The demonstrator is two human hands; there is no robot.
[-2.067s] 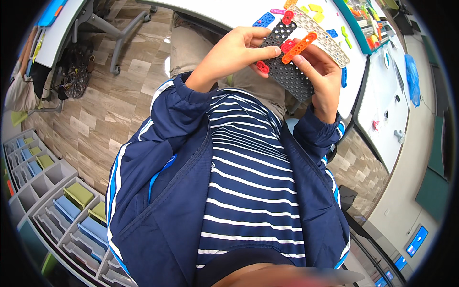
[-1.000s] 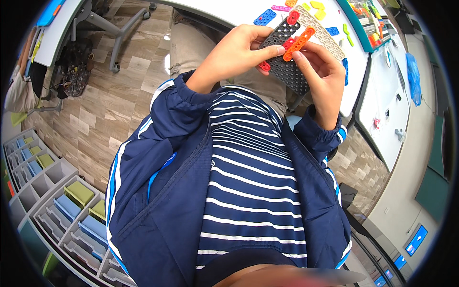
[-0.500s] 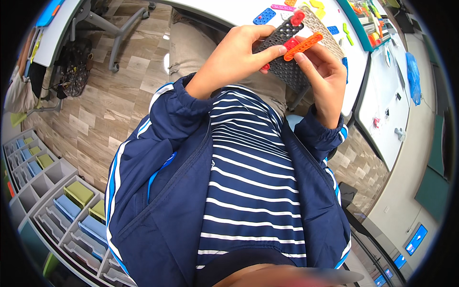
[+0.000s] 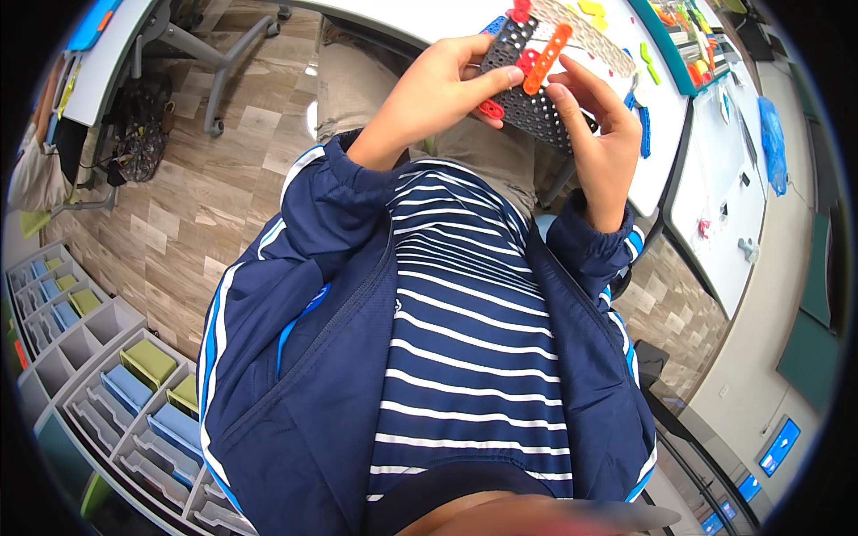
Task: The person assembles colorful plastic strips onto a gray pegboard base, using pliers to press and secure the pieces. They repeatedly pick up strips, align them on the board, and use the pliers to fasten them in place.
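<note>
At the top centre of the frame, the left hand [image 4: 429, 94] has its grip closed on a black pegboard plate [image 4: 536, 103], held in the air in front of the white surface [image 4: 666, 152]. The right hand [image 4: 603, 134] steadies its far edge, fingers closed on it beside an orange strip [image 4: 547, 58]. A red piece [image 4: 490, 109] hangs at the plate's lower edge; I judge that tilting or a loose pinch could shake it off onto the floor [image 4: 206, 196].

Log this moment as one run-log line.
left hand: grips black perforated plate | right hand: supports plate, fingertips by orange strip | red pieces on plate | white table behind
</note>
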